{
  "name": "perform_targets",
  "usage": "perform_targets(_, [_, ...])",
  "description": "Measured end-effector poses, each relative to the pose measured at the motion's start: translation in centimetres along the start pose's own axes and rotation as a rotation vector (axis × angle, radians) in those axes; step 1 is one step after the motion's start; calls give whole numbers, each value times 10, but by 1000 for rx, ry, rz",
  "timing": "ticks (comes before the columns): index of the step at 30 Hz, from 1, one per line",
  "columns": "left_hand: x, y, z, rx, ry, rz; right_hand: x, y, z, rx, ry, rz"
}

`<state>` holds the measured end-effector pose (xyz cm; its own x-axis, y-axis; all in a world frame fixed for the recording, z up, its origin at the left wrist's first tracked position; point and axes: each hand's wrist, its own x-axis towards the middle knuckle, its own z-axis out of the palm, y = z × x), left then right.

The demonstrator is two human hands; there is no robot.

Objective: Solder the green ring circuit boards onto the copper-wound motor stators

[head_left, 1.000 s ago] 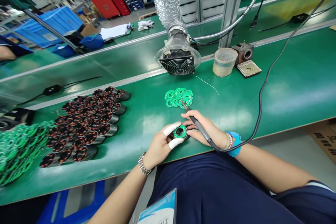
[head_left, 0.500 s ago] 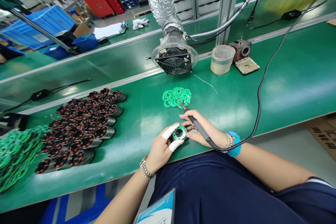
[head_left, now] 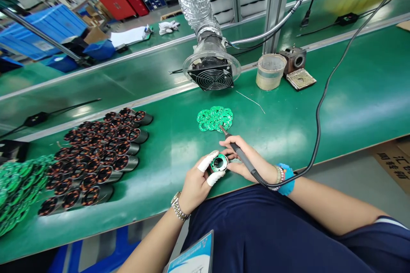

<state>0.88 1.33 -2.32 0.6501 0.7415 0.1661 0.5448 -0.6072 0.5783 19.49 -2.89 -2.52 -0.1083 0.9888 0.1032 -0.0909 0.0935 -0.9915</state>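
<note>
1. Left hand (head_left: 199, 179): narrowed in a pinch on a green ring piece (head_left: 225, 162), with white finger covers (head_left: 215, 178) at its left side.
2. Right hand (head_left: 253, 158): curled about a soldering iron (head_left: 242, 158), lower fingers at the ring piece's right side; whether they pressed it could not be told.
3. Ring piece: between both hands, above the near part of the green table (head_left: 288, 123), hole facing up.
4. Progress, as judged: one piece in work, its joints too small to read. Much seemed left: wound cylinders (head_left: 105, 174) at left showed bare copper-coloured ends; loose boards lay in a small pile (head_left: 215, 118) beyond the hands and a larger heap (head_left: 22, 187) at far left.
5. Pose: left hand angled rightward and far; right hand angled leftward, iron tip over or at the small pile.
</note>
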Motion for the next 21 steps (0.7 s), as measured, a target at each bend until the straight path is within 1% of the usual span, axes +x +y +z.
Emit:
perform_targets(3, [0,2,-1,-9,-32,-35,1,0,2,-16,24,-10])
perform_targets(6, [0,4,-2,-17,-40,-24,3,-2,2,-23,24,1])
perform_targets(11, [1,4,-2,-19,-40,-18,6,-6,-1,39,2,47])
perform_targets(15, [0,5,-4,-73,-73,-44,3,-8,-5,18,5,23])
perform_targets(17, [-1,8,-4,-106,-83,-70,-3,-10,-6,-94,41,-37])
perform_targets(18, [-1,11,-3,-108,-68,-93,-6,-11,-6,-187,70,-78])
perform_targets(20, [-4,17,1,-82,5,-148,-13,-15,-5,-396,119,-160])
perform_targets(21, [-5,20,3,-59,48,-176,-16,-16,-4,-485,119,-193])
